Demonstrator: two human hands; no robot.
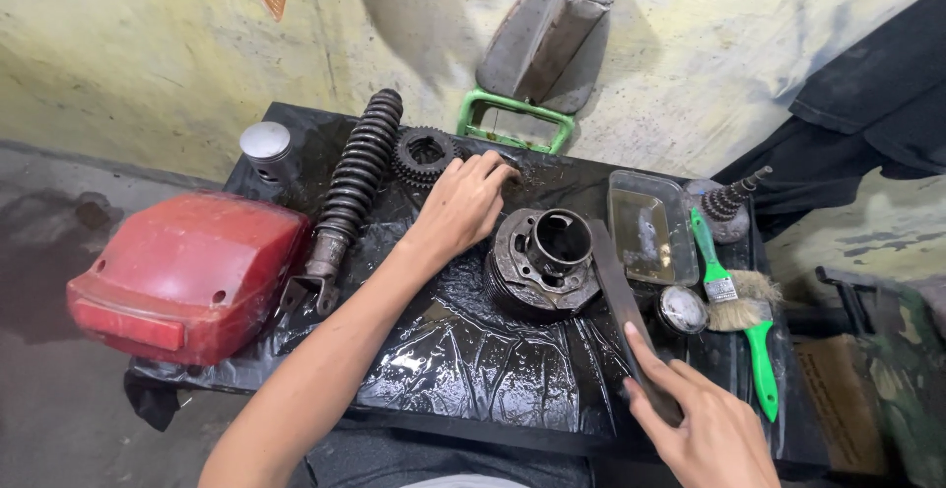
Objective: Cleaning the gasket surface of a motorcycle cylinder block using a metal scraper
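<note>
My left hand [461, 204] reaches across the black, wet plastic sheet [463, 360] and rests with fingers bent, fingertips near a toothed sprocket [424, 156]. It holds nothing that I can see. A greasy engine cylinder [540, 263] stands upright just right of that hand. My right hand [705, 429] grips the near end of a long flat dark file [619, 301], whose far end lies against the cylinder's right side.
A coiled shock absorber [353, 187] lies left of the sprocket, beside a silver piston [267, 148] and a red tail-light housing [187, 276]. At right sit a clear tray [650, 227], two green-handled brushes [739, 296], a round tin lid [681, 310] and a stepped gear shaft [732, 197].
</note>
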